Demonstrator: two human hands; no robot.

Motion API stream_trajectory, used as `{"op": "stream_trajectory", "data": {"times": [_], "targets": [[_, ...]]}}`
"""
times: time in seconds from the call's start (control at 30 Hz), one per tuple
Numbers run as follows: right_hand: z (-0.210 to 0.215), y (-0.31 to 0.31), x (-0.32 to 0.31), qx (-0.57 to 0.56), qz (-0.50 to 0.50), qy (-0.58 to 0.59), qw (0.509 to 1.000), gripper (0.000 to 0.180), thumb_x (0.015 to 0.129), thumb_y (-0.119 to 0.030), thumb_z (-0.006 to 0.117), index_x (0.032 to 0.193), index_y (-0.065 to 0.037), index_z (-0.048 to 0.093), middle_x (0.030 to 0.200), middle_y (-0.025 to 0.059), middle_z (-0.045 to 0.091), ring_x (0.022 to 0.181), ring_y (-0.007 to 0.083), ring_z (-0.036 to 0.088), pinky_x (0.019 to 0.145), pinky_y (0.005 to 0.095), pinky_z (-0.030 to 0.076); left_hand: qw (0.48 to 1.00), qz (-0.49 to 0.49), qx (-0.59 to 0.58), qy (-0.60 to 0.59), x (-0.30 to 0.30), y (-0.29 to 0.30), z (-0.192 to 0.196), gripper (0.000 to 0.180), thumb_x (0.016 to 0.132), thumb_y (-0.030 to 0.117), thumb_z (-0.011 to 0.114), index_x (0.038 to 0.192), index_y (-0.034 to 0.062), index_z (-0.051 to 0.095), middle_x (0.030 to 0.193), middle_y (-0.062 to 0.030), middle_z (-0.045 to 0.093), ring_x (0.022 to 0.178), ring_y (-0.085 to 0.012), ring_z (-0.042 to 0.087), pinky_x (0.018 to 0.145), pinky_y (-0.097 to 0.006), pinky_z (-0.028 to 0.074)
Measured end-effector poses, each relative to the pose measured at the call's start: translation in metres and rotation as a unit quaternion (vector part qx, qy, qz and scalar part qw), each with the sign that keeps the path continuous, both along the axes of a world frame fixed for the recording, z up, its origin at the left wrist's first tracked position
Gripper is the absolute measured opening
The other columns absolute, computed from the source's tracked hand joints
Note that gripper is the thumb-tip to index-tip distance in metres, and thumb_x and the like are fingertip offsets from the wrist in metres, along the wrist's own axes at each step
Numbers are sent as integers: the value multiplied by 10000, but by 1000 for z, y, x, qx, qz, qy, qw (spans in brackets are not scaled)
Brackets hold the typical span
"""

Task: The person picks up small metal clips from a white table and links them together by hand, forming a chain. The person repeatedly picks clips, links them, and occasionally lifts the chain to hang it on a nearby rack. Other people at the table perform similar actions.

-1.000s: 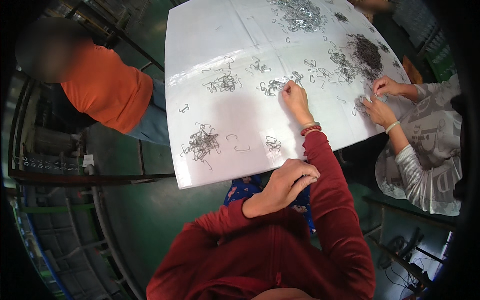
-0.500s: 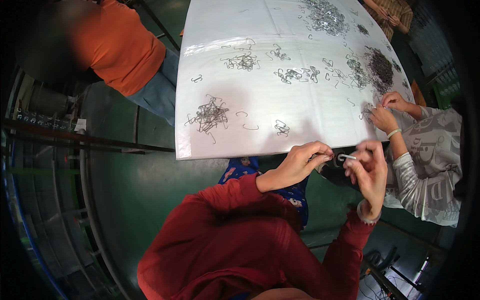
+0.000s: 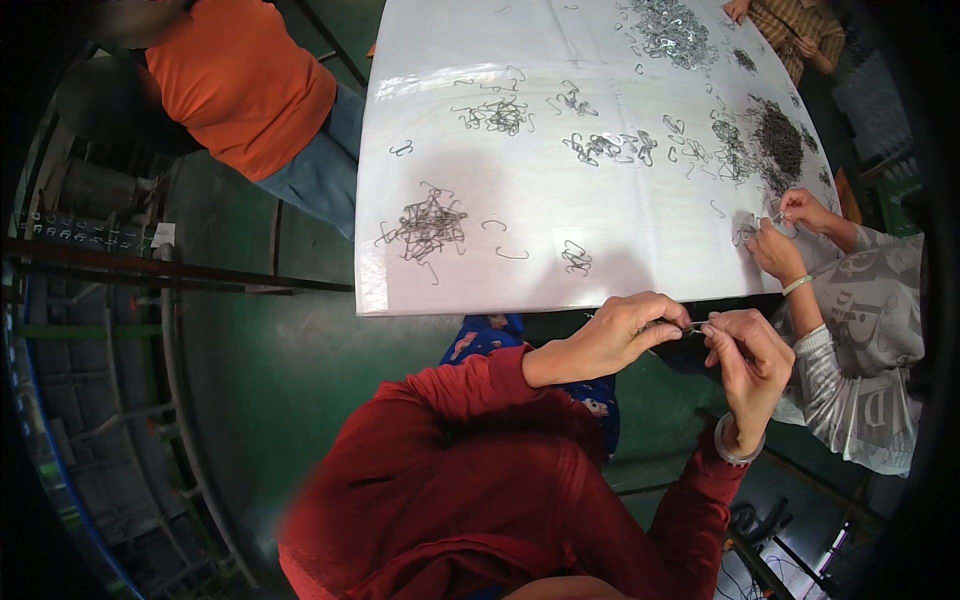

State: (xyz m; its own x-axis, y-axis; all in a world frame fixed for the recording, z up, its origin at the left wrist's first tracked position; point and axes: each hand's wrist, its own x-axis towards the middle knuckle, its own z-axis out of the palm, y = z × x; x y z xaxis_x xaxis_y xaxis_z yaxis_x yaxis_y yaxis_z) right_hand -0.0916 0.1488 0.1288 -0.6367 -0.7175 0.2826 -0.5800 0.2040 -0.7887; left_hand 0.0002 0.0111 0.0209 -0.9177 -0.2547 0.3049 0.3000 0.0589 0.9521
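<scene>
Just off the table's near edge, my two hands meet fingertip to fingertip. My right hand (image 3: 748,365) pinches a small metal hook (image 3: 698,325), whose other end reaches the fingertips of my left hand (image 3: 625,335). That left hand is also closed in a pinch; something small and dark shows at its fingertips, too hidden to name. Beyond my hands, a small cluster of wire hooks (image 3: 576,258) lies on the white-covered table (image 3: 480,275). A larger heap of wire hooks (image 3: 428,226) lies farther left, with two single hooks beside it.
More hook piles (image 3: 505,115) lie across the table, with a shiny heap (image 3: 672,35) at the far side and a dark heap (image 3: 777,145) to the right. A co-worker's hands (image 3: 780,245) work at the right edge. A person in orange (image 3: 245,90) stands left.
My right hand has moved in toward my left, bringing the hook from between the hands to the left fingertips. The view has shifted slightly.
</scene>
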Motion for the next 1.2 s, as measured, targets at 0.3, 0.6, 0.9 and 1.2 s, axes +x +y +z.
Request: {"op": "stream_trajectory", "data": {"times": [0.3,0.6,0.9,1.2], "targets": [[1,-1,2,-55,17,-44,997,161,808,146,609,938,86,683,845,134,643,641,125,586,508,218,480,883,364,-269,-122,-43,-225,-76,141,871,136,649,947,40,720,925,-126,714,762,-258,690,695,-327,534],[1,15,6,-31,-96,-91,991,229,812,104,643,1034,45,659,862,44,662,770,89,635,722,199,479,780,285,-542,-126,-58,-309,-143,101,818,40,553,810,-24,630,829,-245,649,771,-416,629,740,-474,507],[-28,20,-2,-115,-69,-134,982,112,854,23,654,962,37,680,875,49,688,692,74,623,619,184,498,930,279,-142,-192,-50,-246,-76,189,930,87,563,1045,-56,608,838,-99,655,733,-149,650,678,-304,565],[-47,13,0,-121,-102,-225,961,131,876,29,636,1003,51,663,877,75,675,741,112,638,693,236,523,997,-66,28,-32,-27,-53,25,114,892,25,625,999,-13,615,964,-101,638,906,-176,636,813,-309,535]]}}
